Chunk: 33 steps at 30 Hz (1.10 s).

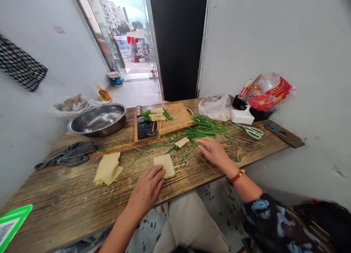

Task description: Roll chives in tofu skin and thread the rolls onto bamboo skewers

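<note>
My left hand [148, 184] lies flat, its fingertips on the edge of a square tofu-skin sheet [166, 164] on the wooden table. My right hand [212, 152] is over the table beside the loose chives [204, 127]. Its fingers point left, loosely bent and a little apart, and I see nothing held in them. Just left of its fingertips are rolled tofu skins [181, 143] with chives inside. Thin wooden skewers [241, 137] stick out from the chive pile. More tofu-skin sheets [108, 168] are stacked to the left.
A cutting board [178, 115] bears skewered chive rolls [157, 114] and a cleaver [146, 130]. Left are a steel basin [100, 119] and a grey cloth [70, 153]. Scissors [253, 132], a phone [283, 133], a tissue pack [242, 116] and a plastic bag [215, 107] lie right.
</note>
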Each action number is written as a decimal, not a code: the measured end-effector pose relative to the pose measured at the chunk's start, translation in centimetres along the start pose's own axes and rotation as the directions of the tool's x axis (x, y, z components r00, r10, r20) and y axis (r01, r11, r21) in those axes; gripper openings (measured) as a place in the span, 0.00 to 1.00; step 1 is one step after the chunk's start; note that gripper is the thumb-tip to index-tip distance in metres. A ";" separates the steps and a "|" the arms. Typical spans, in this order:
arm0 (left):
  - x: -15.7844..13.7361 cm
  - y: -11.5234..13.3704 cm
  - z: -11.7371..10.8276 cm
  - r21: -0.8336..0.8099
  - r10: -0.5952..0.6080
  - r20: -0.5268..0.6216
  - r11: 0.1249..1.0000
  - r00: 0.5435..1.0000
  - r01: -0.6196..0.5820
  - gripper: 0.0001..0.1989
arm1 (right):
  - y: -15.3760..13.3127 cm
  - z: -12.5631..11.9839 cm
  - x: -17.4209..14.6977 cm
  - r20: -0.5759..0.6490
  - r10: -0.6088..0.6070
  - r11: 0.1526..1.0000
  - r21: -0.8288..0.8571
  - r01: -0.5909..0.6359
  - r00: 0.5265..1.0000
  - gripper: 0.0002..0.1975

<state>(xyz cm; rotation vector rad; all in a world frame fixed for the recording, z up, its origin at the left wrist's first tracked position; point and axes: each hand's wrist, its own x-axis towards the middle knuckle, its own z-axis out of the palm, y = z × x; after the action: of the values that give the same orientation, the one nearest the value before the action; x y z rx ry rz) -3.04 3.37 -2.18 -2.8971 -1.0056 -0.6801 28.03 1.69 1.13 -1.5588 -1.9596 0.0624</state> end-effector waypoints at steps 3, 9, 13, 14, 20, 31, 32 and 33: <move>-0.2 0.0 0.1 -0.022 -0.014 0.000 1.000 1.000 0.014 0.14 | 4.7 -1.0 0.5 0.043 0.124 0.970 -0.215 -0.112 0.991 0.14; -0.2 0.3 -0.1 -0.026 -0.040 0.012 0.999 0.999 0.040 0.14 | 8.1 -0.6 0.5 0.088 0.190 0.880 -0.456 -0.130 0.978 0.14; -0.3 0.4 -0.3 -0.025 -0.037 0.020 0.999 0.999 0.037 0.14 | 7.4 -0.3 0.6 0.061 0.175 0.872 -0.473 -0.126 0.983 0.12; -0.3 0.4 -0.3 -0.025 -0.037 0.017 0.999 0.999 0.038 0.14 | 7.2 -0.2 0.7 0.055 0.171 0.875 -0.468 -0.126 0.984 0.12; -0.4 0.6 -0.4 -0.030 -0.055 0.005 0.998 0.998 0.055 0.13 | 7.5 -0.2 0.7 -0.036 0.226 0.926 -0.302 -0.227 0.973 0.09; -0.7 0.2 -0.1 -0.108 -0.074 -0.014 0.991 0.997 0.073 0.13 | 7.2 -0.6 1.2 -0.083 0.475 0.795 0.467 -0.387 0.876 0.18; -0.7 0.0 0.0 -0.138 -0.082 -0.021 0.987 0.996 0.078 0.13 | 6.3 -0.6 1.0 -0.076 0.479 0.768 0.519 -0.376 0.874 0.20; -0.7 -0.1 0.0 -0.180 -0.097 -0.033 0.980 0.995 0.090 0.13 | 5.1 -0.5 0.8 -0.066 0.476 0.745 0.560 -0.362 0.877 0.21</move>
<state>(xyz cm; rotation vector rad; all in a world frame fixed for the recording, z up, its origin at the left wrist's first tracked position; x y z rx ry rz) -3.61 3.03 -2.47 -2.9861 -1.1388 -0.8746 32.57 3.78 -0.21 -1.5127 -1.2389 0.5673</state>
